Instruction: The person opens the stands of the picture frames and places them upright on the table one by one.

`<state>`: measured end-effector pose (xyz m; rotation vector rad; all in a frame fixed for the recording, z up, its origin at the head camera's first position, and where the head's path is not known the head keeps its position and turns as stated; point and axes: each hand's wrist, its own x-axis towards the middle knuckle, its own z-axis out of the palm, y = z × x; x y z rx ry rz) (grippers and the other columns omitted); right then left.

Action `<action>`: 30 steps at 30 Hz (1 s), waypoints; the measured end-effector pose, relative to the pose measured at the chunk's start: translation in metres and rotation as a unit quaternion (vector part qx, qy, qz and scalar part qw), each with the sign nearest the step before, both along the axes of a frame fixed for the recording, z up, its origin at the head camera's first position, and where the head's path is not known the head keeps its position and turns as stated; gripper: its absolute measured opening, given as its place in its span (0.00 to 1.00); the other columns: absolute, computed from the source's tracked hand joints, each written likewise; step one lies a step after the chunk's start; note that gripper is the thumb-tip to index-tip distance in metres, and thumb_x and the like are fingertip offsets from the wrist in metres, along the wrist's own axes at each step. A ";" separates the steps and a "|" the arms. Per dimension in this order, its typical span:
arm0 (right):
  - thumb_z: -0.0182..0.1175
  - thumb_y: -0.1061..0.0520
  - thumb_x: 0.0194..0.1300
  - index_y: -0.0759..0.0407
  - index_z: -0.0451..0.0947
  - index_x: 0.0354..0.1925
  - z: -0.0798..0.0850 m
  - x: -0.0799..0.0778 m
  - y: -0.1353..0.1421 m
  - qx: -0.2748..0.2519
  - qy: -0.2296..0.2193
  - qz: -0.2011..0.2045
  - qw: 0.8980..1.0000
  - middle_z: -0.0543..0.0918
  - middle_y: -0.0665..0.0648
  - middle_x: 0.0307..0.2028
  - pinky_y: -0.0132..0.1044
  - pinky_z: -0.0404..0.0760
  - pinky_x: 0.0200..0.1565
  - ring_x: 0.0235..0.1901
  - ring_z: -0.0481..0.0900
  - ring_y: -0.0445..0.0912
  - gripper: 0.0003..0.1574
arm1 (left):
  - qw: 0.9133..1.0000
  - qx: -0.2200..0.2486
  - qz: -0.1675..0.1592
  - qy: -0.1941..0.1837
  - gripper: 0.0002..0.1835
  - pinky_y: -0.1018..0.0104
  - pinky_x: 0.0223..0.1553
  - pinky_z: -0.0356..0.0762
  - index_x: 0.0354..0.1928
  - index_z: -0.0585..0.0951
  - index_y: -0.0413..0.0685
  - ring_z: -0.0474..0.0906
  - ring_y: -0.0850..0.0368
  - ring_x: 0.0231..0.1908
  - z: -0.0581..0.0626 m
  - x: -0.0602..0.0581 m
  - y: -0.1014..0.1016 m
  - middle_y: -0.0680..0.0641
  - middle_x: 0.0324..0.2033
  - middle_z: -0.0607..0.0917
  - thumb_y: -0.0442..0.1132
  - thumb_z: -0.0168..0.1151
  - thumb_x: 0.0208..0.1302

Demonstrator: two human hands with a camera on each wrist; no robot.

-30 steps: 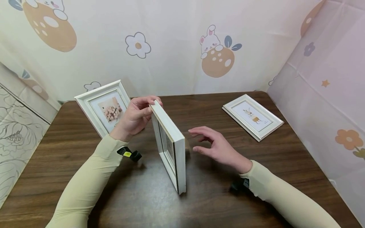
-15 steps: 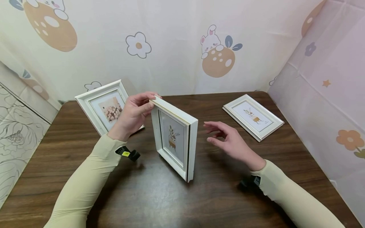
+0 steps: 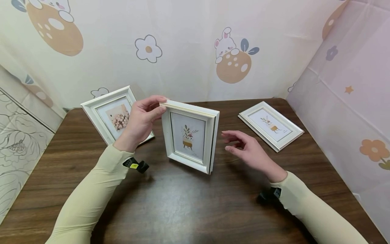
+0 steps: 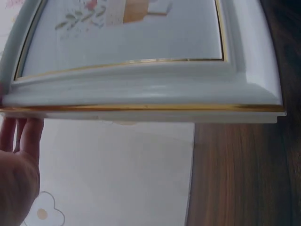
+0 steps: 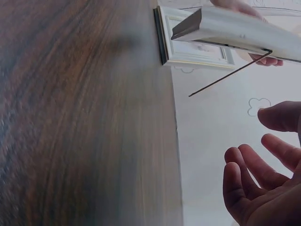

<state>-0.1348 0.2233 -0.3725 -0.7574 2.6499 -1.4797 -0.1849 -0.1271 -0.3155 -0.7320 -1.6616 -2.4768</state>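
My left hand (image 3: 143, 118) pinches the upper left corner of a white picture frame (image 3: 189, 139), thumb on the front and fingers behind. The frame stands upright and faces me, showing a print of a plant in an orange pot. Gold trim lines its edge (image 4: 141, 108) in the left wrist view. From its back a thin brown support leg (image 5: 230, 73) sticks out in the right wrist view. My right hand (image 3: 248, 150) hovers just right of the frame, apart from it, fingers loosely bent and holding nothing.
A second white frame (image 3: 105, 98) with a flower photo stands tilted behind my left hand. A third frame (image 3: 277, 144) with a potted-plant print lies face up at the back right. The brown wooden table (image 3: 170, 210) meets a patterned curtain (image 3: 182, 78) behind.
The held frame has turned from nearly edge-on to facing me, its right side swinging right and away. My right hand has moved a little to the right.
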 end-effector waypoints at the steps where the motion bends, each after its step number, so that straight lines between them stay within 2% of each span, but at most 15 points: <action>1: 0.66 0.64 0.66 0.56 0.73 0.64 0.000 -0.001 0.001 0.000 0.000 -0.002 1.000 0.80 0.60 0.58 0.34 0.80 0.49 0.52 0.80 0.49 0.29 | 1.000 -0.004 0.009 -0.001 0.11 0.69 0.38 0.82 0.40 0.89 0.54 0.79 0.57 0.41 0.001 0.000 0.001 0.47 0.44 0.84 0.28 0.69 0.60; 5: 0.65 0.63 0.67 0.57 0.73 0.65 0.002 -0.003 0.003 -0.002 -0.010 -0.013 1.000 0.79 0.61 0.58 0.34 0.79 0.49 0.52 0.80 0.51 0.29 | 0.998 -0.022 0.051 0.001 0.17 0.70 0.36 0.81 0.40 0.89 0.54 0.78 0.59 0.38 0.003 0.001 0.004 0.49 0.40 0.85 0.22 0.63 0.63; 10: 0.63 0.64 0.68 0.59 0.72 0.65 0.005 -0.006 0.005 -0.014 -0.023 -0.017 0.999 0.78 0.63 0.59 0.37 0.79 0.51 0.53 0.79 0.52 0.28 | 0.994 -0.034 0.101 0.012 0.14 0.72 0.34 0.79 0.40 0.89 0.51 0.77 0.60 0.36 0.004 0.000 0.009 0.50 0.37 0.85 0.23 0.67 0.61; 16: 0.62 0.64 0.69 0.57 0.71 0.66 0.004 -0.005 0.005 -0.012 -0.023 -0.020 0.999 0.78 0.62 0.59 0.35 0.78 0.51 0.53 0.79 0.51 0.28 | 0.985 -0.074 0.158 0.017 0.10 0.73 0.34 0.77 0.42 0.88 0.44 0.77 0.61 0.35 0.004 -0.003 0.012 0.51 0.38 0.85 0.27 0.71 0.59; 25: 0.62 0.64 0.69 0.58 0.74 0.63 -0.005 -0.002 0.001 -0.001 -0.017 -0.009 1.000 0.80 0.61 0.57 0.33 0.79 0.48 0.51 0.81 0.51 0.25 | 0.973 -0.088 0.211 0.029 0.12 0.69 0.41 0.78 0.45 0.85 0.34 0.82 0.56 0.41 -0.001 -0.014 0.016 0.50 0.39 0.85 0.28 0.71 0.59; 30: 0.62 0.63 0.70 0.60 0.75 0.62 -0.010 -0.001 -0.001 0.009 -0.035 0.003 0.999 0.83 0.62 0.54 0.35 0.80 0.45 0.48 0.82 0.49 0.23 | 0.973 -0.084 0.212 0.040 0.10 0.69 0.42 0.79 0.44 0.86 0.36 0.81 0.54 0.45 -0.004 -0.023 0.018 0.49 0.40 0.85 0.27 0.71 0.59</action>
